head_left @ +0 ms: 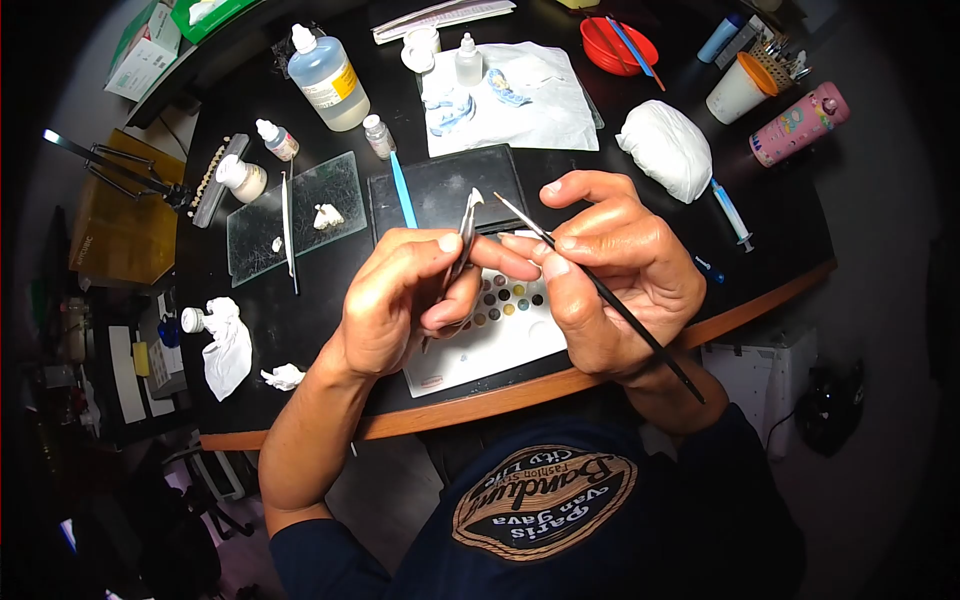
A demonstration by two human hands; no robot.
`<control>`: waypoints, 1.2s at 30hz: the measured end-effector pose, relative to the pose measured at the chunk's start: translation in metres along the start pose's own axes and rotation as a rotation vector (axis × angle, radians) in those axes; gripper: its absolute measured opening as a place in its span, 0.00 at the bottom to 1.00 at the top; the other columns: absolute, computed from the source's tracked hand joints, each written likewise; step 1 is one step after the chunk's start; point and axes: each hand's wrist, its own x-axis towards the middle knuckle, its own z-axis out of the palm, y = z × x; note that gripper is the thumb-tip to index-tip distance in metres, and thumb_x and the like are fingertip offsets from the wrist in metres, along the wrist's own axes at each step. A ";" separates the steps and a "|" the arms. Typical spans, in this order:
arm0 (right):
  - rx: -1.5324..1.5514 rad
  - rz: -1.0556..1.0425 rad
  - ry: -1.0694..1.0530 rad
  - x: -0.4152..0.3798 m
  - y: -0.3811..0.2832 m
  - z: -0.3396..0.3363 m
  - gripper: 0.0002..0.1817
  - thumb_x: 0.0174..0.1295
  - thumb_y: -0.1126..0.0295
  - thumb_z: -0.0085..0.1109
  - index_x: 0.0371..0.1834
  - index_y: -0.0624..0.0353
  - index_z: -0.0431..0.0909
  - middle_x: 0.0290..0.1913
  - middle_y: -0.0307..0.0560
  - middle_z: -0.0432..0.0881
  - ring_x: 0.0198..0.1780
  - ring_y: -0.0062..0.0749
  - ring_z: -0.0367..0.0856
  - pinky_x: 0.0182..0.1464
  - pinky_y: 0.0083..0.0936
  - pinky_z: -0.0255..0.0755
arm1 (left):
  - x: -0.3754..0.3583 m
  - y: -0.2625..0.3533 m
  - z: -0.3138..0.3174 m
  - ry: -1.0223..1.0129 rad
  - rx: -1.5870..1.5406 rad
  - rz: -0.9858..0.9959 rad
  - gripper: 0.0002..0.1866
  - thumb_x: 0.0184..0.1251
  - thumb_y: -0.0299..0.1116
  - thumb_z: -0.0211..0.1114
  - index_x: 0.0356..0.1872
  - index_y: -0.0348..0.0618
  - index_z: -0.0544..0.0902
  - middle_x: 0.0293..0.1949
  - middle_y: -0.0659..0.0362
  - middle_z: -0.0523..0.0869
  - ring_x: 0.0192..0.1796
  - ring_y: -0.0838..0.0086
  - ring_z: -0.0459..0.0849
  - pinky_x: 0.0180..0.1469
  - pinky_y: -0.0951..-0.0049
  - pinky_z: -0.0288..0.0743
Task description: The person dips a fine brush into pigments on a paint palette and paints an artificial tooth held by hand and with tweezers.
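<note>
My left hand point(395, 295) is closed around metal tweezers point(466, 232), their tip pointing up. A small whitish piece point(475, 197), perhaps a tooth crown, sits at that tip. In my right hand point(635, 265) is a fine paintbrush point(632, 322), pinched between thumb and fingers, its black handle slanting down to the right. The brush tip is close beside the whitish piece. Beneath both hands lies a white palette point(440, 376) with several round colour spots, partly hidden by the fingers. Behind it is a dark flat case point(455, 180), a blue-handled tool point(403, 190) resting against it.
A glass slab point(262, 225) with white lumps and a thin tool lies left. Farther back stand a large liquid bottle point(328, 80) and paper point(560, 115) holding blue-and-white pieces. A red bowl point(618, 48), white bundle point(668, 150), syringe point(732, 215) and pink bottle point(800, 125) are right.
</note>
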 end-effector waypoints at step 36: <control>0.093 0.151 0.107 -0.007 -0.003 0.006 0.09 0.60 0.85 0.64 0.43 0.68 0.79 0.37 0.51 0.85 0.55 0.44 0.83 0.52 0.32 0.83 | -0.001 -0.008 0.017 0.244 0.242 0.098 0.14 0.83 0.34 0.63 0.56 0.35 0.89 0.30 0.67 0.83 0.27 0.90 0.72 0.28 0.83 0.64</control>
